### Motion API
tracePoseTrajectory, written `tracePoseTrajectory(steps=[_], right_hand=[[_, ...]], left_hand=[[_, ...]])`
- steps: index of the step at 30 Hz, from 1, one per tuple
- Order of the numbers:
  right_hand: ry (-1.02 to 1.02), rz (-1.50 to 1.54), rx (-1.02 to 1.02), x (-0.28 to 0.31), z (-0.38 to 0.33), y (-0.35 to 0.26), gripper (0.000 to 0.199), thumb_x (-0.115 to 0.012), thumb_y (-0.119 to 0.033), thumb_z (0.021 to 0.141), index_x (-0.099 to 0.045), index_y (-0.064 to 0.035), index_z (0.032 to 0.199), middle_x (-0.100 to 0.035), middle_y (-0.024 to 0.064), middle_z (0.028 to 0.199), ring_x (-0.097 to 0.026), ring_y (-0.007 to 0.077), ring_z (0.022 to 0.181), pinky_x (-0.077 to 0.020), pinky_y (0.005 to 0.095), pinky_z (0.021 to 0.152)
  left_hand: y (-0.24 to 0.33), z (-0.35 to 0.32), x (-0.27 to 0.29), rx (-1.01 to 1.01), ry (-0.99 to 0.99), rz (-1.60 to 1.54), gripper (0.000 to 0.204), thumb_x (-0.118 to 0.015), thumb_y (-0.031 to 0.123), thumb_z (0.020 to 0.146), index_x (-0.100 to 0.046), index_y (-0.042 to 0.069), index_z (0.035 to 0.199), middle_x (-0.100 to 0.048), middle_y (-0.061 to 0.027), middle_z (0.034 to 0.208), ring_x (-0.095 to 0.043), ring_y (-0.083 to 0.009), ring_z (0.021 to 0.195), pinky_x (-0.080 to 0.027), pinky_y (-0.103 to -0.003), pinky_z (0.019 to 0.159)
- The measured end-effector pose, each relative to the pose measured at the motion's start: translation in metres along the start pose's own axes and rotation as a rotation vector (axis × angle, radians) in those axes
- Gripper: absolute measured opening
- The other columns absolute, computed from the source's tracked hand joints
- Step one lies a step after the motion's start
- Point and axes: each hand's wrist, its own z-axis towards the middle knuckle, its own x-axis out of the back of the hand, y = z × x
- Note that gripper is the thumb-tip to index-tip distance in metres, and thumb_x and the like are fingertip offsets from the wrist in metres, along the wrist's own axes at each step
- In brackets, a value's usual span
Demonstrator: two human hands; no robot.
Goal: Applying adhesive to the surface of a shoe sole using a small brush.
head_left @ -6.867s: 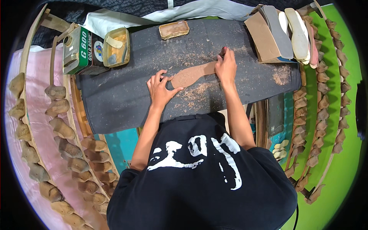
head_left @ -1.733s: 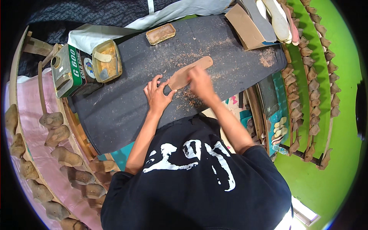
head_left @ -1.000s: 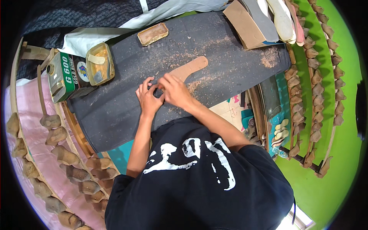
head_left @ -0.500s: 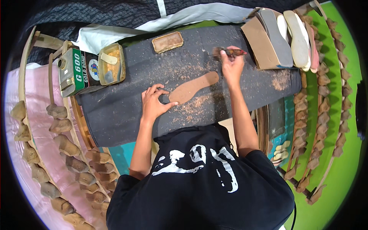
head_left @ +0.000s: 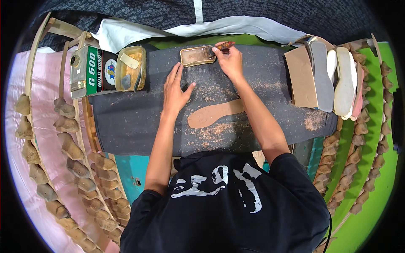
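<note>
My right hand (head_left: 231, 63) pinches the brush (head_left: 226, 45) at the tray (head_left: 192, 56); my left hand (head_left: 175, 93), thumb spread, holds nothing. On the counter (head_left: 135, 122), the tan sole (head_left: 215, 114) looks light, somewhat stiff; I'd hold its edges.

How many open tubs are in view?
2: the far tub by the right hand, and the left tub beside the tin. The box may hide others.
</note>
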Motion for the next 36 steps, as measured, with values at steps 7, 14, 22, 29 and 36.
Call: tracePoseTrajectory(steps=[7, 14, 22, 29, 36], right_hand=[[-0.026, -0.069, -0.029, 0.001, 0.004, 0.02, 0.031, -0.087, -0.024, 0.09, -0.081, -0.0039, 0.112, -0.077, 0.0048, 0.089, -0.065, 0.0126, 0.074, -0.0552, 0.0309, 0.073], [-0.126, 0.051, -0.142, 0.04, -0.019, 0.043, 0.061, -0.094, -0.032, 0.082, -0.072, -0.0026, 0.13, -0.069, 0.0092, 0.116, -0.063, 0.014, 0.085, -0.0565, 0.0313, 0.075], [-0.108, 0.032, -0.145, 0.107, -0.043, 0.066, 0.065, -0.091, -0.033, 0.085, -0.068, -0.0045, 0.138, -0.068, 0.0094, 0.12, -0.066, 0.015, 0.09, -0.0572, 0.0319, 0.077], [-0.5, -0.287, -0.128, 0.13, -0.085, 0.053, 0.042, -0.089, -0.024, 0.085, -0.074, -0.0041, 0.119, -0.07, 0.0054, 0.097, -0.065, 0.0148, 0.078, -0.0564, 0.0319, 0.076], [-0.4, -0.489, 0.354, 0.144, -0.154, 0.044, 0.048, -0.09, -0.012, 0.079, -0.074, -0.0045, 0.123, -0.067, 0.0158, 0.118, -0.069, 0.032, 0.099, -0.0599, 0.0449, 0.085]], left_hand=[[0.004, -0.008, -0.007, 0.025, 0.023, 0.008, 0.081, -0.082, 0.026, 0.091, -0.046, 0.002, 0.159, -0.045, -0.0172, 0.165, -0.044, -0.0385, 0.151, -0.036, -0.05, 0.125], [0.023, -0.056, -0.012, 0.141, 0.067, -0.073, 0.063, -0.082, 0.024, 0.091, -0.06, 0.005, 0.148, -0.049, -0.0172, 0.161, -0.047, -0.0396, 0.147, -0.039, -0.05, 0.122], [0.037, -0.12, -0.029, 0.229, 0.189, -0.172, 0.043, -0.082, 0.018, 0.091, -0.073, 0.007, 0.13, -0.057, -0.0156, 0.15, -0.055, -0.038, 0.136, -0.045, -0.048, 0.115], [0.053, -0.141, -0.029, 0.353, 0.221, 0.055, 0.044, -0.081, 0.026, 0.092, -0.073, 0.005, 0.13, -0.061, -0.0187, 0.135, -0.057, -0.0391, 0.126, -0.046, -0.048, 0.112], [0.067, -0.155, -0.028, 0.51, 0.122, -0.083, 0.047, -0.082, 0.029, 0.093, -0.072, 0.001, 0.129, -0.062, -0.017, 0.118, -0.068, -0.0318, 0.101, -0.058, -0.043, 0.091]])
